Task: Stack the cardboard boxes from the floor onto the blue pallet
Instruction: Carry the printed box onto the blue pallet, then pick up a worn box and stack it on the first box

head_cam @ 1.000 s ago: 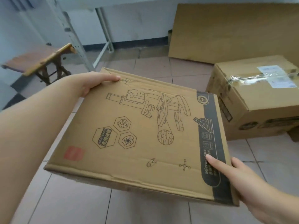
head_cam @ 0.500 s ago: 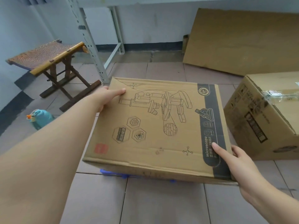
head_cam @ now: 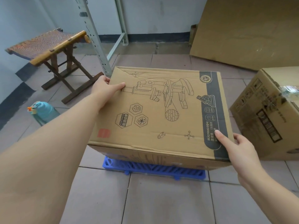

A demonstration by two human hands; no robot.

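Observation:
A cardboard microscope box (head_cam: 158, 113), printed with a line drawing and a black side band, is held level over the blue pallet (head_cam: 153, 168). Only the pallet's near edge shows under the box; whether the box touches it I cannot tell. My left hand (head_cam: 105, 89) grips the box's far left corner, thumb on top. My right hand (head_cam: 234, 146) grips the near right corner, thumb on the black band. A second, larger cardboard box (head_cam: 268, 113) with clear tape stands on the floor to the right.
A wooden folding stool (head_cam: 48, 50) stands at the left, with a teal bottle (head_cam: 42, 112) on the floor near it. A grey metal rack leg (head_cam: 95, 39) rises behind the box. A flat cardboard sheet (head_cam: 249, 29) leans on the back wall. The floor is tiled.
Both hands carried the microscope box left and down, levelling it over the blue pallet, which has come into view beneath. The large box now sits further right in view.

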